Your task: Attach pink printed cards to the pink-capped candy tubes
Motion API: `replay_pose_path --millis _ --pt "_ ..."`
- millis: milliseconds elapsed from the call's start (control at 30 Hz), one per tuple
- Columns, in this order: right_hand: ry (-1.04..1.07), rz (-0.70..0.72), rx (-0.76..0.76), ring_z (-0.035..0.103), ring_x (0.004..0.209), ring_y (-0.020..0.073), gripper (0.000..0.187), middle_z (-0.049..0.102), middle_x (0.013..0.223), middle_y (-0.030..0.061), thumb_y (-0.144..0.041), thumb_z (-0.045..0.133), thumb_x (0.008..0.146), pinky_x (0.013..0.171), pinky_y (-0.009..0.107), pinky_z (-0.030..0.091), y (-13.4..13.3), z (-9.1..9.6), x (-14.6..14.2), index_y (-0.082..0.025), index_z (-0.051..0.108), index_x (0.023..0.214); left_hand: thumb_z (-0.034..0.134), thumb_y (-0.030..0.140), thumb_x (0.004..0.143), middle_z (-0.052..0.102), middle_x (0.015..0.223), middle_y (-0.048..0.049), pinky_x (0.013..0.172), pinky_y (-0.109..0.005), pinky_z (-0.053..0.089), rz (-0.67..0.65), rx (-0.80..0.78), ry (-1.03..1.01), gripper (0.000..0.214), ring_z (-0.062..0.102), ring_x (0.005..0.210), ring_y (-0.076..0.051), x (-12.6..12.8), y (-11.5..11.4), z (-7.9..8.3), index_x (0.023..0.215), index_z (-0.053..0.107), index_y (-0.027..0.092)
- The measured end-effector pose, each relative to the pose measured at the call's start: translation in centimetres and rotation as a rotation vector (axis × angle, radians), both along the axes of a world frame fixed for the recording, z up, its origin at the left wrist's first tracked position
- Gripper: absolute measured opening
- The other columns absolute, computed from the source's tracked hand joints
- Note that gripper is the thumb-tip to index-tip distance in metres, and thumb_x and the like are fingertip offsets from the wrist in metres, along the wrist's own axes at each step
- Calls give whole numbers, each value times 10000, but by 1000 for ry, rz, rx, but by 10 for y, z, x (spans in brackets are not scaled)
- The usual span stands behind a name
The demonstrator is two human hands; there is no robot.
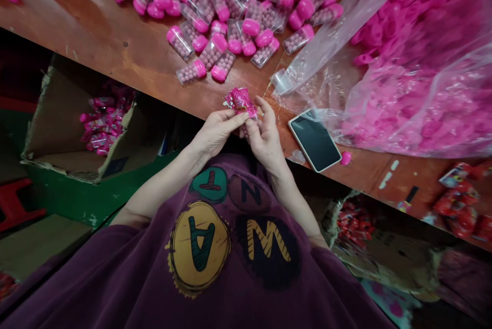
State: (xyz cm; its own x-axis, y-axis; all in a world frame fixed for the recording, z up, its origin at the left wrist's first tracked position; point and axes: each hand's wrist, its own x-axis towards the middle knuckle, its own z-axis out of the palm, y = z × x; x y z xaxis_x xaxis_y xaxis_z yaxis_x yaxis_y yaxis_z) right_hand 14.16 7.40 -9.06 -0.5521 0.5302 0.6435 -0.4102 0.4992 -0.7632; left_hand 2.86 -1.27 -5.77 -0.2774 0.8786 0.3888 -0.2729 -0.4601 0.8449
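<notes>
My left hand [218,130] and my right hand [266,137] meet at the table's front edge, closed around one small pink candy tube [241,101]. Shiny printed pink plastic shows at its upper end, and some pale pink balls peek out below my fingers. The rest of it is hidden by my fingers. My left thumb and right thumb press in on it from either side. Just beyond, a large heap of clear tubes [215,49] with pink caps, filled with pale pink balls, lies on the wooden table [126,65].
A clear plastic bag [330,88] of pink plastic pieces [418,26] covers the right side. A phone [315,139] lies by a loose pink cap [346,158]. Red packets [459,201] sit far right. Below the edge are cardboard boxes, one [57,108] with pink items, another [388,262] with red ones.
</notes>
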Motion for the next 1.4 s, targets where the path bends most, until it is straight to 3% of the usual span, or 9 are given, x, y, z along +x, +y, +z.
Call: replay_pose_path --millis 233,300,400,533,667,767,933,1233,1400 --pt "-47 240 -165 351 473 85 641 542 746 -50 -676 550 1027 404 215 312 -1 7 5 -314 413 1538 814 351 950 662 649 -14 654 -218 506 -1 -70 -90 341 609 591 -86 10 0 4 711 698 137" --pt "-60 190 -118 378 476 99 661 556 743 -43 -682 518 1036 413 229 357 -1 5 3 -306 387 1564 832 311 934 652 645 -3 614 -208 477 24 -62 -108 304 582 569 -77 13 1 3 723 695 140" --pt "-42 -55 108 631 701 170 692 692 1014 63 -665 499 1047 674 357 608 1 -2 -4 -289 344 1607 852 268 907 661 657 1 597 -206 456 66 -75 -150 266 574 572 -73 14 2 4 733 700 136" --pt "-49 -174 276 707 1100 266 737 573 1494 161 -664 459 1052 999 496 616 2 -10 -8 -290 261 1656 887 252 860 720 733 -16 726 -235 529 81 -79 -219 198 661 677 -105 14 4 8 798 745 127" --pt "-32 2 87 685 876 201 757 652 1250 107 -660 545 1023 712 368 623 -4 -13 -4 -344 237 1638 890 248 862 691 697 -3 595 -201 455 101 -108 -250 211 593 587 -69 14 3 7 796 736 121" --pt "-33 172 -144 441 513 98 705 631 924 -2 -640 604 1006 436 243 400 -8 -7 2 -371 294 1579 859 238 899 631 621 7 508 -189 383 95 -102 -195 276 521 510 -46 15 0 3 713 699 111" --pt "-21 433 -355 191 389 40 672 568 732 -103 -581 692 963 364 203 175 -8 8 3 -340 348 1488 828 259 935 652 643 -17 644 -184 501 66 -102 -127 342 602 588 -66 16 -6 -1 667 672 115" --pt "-91 209 -106 416 455 91 792 599 792 -71 -696 683 946 432 275 347 -11 -2 9 -367 279 1541 812 296 948 707 743 -28 551 -201 448 62 -57 -192 230 585 557 -72 6 -7 5 833 703 129" --pt "-54 130 -87 412 460 92 694 560 797 -69 -712 637 964 456 294 369 -16 -4 3 -358 327 1473 876 375 885 649 650 11 492 -229 465 29 -89 -162 312 560 483 -90 11 -8 -2 846 675 140"
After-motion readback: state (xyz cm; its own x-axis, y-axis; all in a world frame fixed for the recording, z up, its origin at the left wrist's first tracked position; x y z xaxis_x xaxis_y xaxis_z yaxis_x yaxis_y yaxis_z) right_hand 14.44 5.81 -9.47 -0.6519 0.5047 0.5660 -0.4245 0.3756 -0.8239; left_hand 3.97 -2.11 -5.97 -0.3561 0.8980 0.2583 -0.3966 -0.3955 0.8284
